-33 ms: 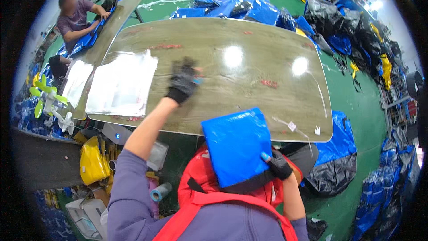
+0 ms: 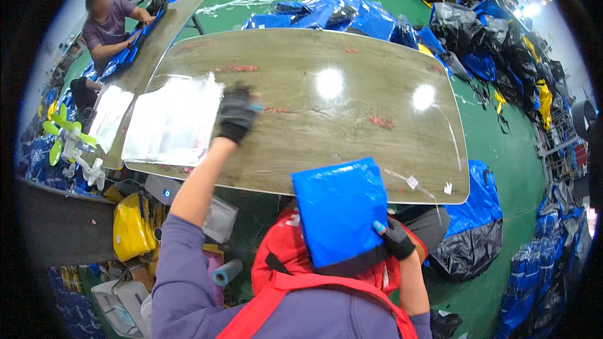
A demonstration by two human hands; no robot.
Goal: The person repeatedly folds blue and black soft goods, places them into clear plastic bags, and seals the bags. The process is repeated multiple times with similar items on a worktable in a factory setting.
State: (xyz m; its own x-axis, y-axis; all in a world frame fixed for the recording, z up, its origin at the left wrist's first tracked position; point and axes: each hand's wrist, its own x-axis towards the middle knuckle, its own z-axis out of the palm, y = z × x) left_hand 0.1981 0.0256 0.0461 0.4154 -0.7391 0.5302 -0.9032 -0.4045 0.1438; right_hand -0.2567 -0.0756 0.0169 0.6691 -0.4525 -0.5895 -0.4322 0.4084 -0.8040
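My left hand (image 2: 236, 115), in a dark glove with bare or taped fingertips, is over the table beside the right edge of a stack of clear plastic bags (image 2: 168, 119). Its fingers look extended and slightly blurred, and I see nothing held in them. Close to my body, a folded blue plastic bag (image 2: 340, 204) with a black lower band rests against my red apron (image 2: 276, 248). My right hand (image 2: 397, 240), also gloved, grips this bag by its right edge, thumb on top; the other fingers are hidden beneath.
A brown table (image 2: 301, 144) with red smudges spans the space before me. At far left, another person (image 2: 112, 25) handles blue material at a side table. A small green-bladed fan (image 2: 66, 127) is at left. Blue and black bags (image 2: 352, 12) lie heaped on the green floor.
My left hand has moved left across the table, up to the edge of the clear bags. The blue bag in my right hand has shifted slightly to the right and down.
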